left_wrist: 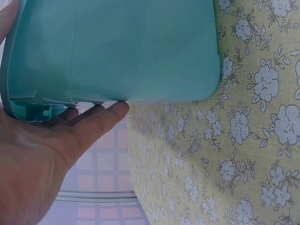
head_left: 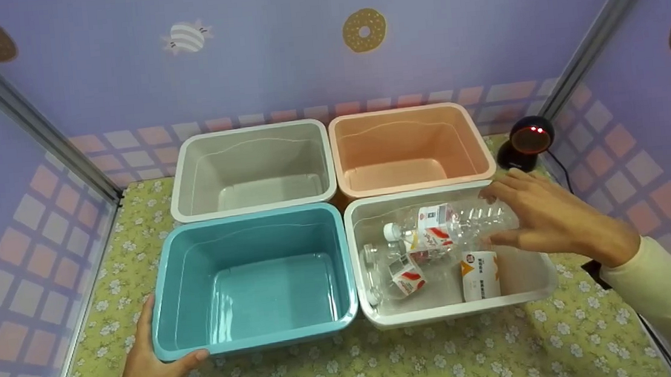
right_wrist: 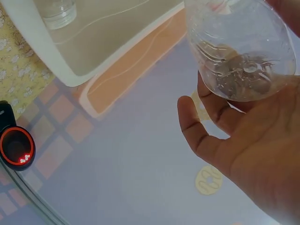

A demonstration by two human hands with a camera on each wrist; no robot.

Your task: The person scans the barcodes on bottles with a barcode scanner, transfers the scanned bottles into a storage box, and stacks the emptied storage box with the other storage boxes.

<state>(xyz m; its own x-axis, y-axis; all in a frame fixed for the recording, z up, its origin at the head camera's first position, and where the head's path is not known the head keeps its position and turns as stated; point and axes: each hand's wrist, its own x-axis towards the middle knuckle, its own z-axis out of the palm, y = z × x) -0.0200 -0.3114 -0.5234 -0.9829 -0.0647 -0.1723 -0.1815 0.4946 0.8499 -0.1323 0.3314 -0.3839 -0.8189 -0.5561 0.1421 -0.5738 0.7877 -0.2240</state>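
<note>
Clear bottle (head_left: 451,227) lies over the white bin (head_left: 443,314) at four o'clock, cap toward nine, base toward three, with the right hand (head_left: 535,219) clasped round the base end. Held only there, it could droop at the cap, or slip should the thin plastic give. Loose bottles (head_left: 407,276) and a white-labelled item (head_left: 481,279) lie below; I cannot tell whether the clear bottle touches them, but a low sweep might drag them or catch the rim.

The left hand (head_left: 153,362), fingers straight, spreads round the near outer corner of the teal bin (head_left: 257,339) at eight; pushing could jam it against its neighbour.

The grey bin (head_left: 260,158) at eleven and peach bin (head_left: 407,142) at one leave little space between rims. A scanner (head_left: 531,138) at twelve from the right hand risks a knock. Room opens upward and toward six, over the flowered counter (head_left: 448,361).
</note>
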